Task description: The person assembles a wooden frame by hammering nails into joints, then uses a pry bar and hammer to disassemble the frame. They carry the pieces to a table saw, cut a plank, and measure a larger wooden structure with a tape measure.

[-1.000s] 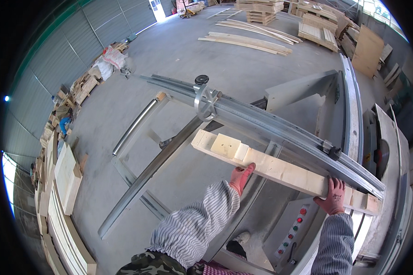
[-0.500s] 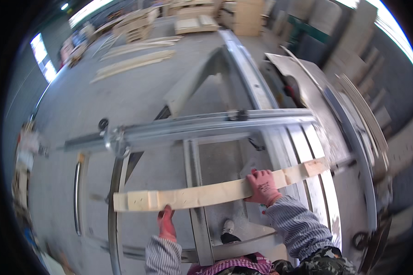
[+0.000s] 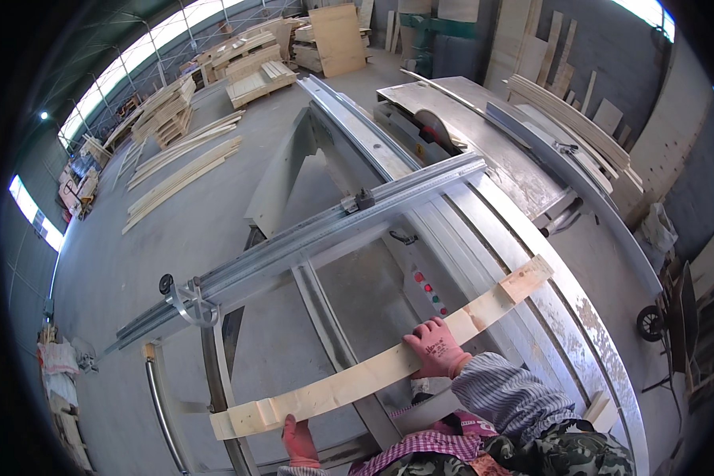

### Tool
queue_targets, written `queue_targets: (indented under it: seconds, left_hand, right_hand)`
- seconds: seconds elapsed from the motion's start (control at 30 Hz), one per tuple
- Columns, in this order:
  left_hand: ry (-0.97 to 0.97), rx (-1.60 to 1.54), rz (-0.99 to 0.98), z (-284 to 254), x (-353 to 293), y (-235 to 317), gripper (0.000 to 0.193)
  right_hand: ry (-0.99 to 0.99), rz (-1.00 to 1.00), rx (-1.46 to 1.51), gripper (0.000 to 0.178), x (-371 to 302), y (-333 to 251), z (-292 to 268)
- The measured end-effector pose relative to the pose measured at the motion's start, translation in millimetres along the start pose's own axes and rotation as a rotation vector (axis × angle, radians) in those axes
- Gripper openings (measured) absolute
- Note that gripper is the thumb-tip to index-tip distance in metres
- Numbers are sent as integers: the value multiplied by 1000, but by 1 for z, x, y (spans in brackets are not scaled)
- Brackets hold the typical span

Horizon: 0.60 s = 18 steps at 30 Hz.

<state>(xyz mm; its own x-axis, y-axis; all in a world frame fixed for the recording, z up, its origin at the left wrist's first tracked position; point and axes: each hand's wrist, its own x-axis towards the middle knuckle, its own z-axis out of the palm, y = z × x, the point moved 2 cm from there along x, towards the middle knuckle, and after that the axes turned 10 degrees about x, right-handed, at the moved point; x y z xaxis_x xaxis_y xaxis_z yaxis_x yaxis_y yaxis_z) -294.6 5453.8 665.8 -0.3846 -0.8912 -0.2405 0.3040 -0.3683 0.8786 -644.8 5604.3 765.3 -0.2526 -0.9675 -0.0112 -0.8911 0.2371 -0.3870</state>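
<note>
A long pale wooden board (image 3: 341,386) with a short block at each end spans in front of me over the sliding table saw's frame. My right hand (image 3: 436,349), in a pink glove, grips it right of the middle, fingers over the far edge. My left hand (image 3: 300,441), also gloved in pink, holds the near edge by the left end, its thumb on top; its other fingers are hidden beneath. The board's right end lies above the slotted metal sliding table (image 3: 531,301). Whether it rests there I cannot tell.
A metal crosscut fence (image 3: 293,250) runs beyond the board. Farther right, the round saw blade (image 3: 435,127) rises beside the steel saw table (image 3: 523,174). Long boards (image 3: 186,174) lie on the floor at the left. A wheeled cart (image 3: 650,324) stands at the right.
My view has swung to the right, so the saw and fence sit farther left and tilted. Both hands keep their hold on the board, which now slants more steeply in view.
</note>
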Motion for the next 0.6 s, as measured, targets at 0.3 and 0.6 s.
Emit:
queue_targets:
  seconds: [0.3,0.6]
  left_hand:
    - [73,-80,-7,-78,-9,28,55]
    - [134,-132,-108,-86,-7,14,62]
  right_hand:
    - [-15,-33,112,76,3,-71,34]
    - [118,-138,164,71,-4,-69,41]
